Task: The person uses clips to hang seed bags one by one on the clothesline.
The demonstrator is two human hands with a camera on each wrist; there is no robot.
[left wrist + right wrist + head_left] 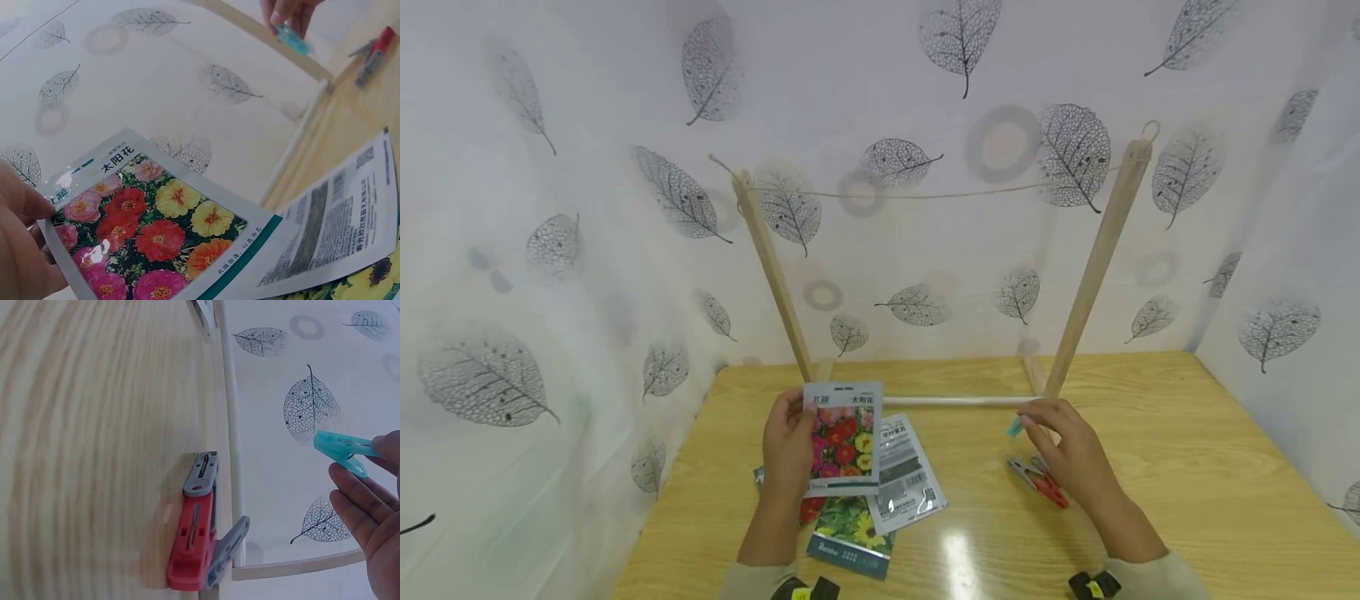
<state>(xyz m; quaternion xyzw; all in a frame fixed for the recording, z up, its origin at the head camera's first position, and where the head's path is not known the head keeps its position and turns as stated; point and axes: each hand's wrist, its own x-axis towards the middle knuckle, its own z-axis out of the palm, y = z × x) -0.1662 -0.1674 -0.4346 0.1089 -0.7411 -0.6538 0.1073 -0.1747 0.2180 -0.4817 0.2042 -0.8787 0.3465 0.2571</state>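
Observation:
My left hand (787, 446) grips a flower seed packet (846, 442) by its left edge, thumb on the front. The packet shows red, pink and yellow blossoms and faces me in the head view. Between thumb and fingers of my right hand (1072, 450) is a teal clothespin (340, 447), pinched by its handle end. Below that hand, a red clothespin (190, 544) and a grey clothespin (201, 474) lie together on the table. Under the held packet are a silver packet (906, 479) showing its printed back and a packet with yellow flowers (853, 537), partly covered.
Behind the hands stands a wooden frame with a left post (775, 275) and a right post (1097, 271). A thin string (925, 197) runs between the post tops, sagging slightly. A white rod (958, 402) joins them low down. Leaf-patterned curtain (895, 100) surrounds the wooden table (1187, 467).

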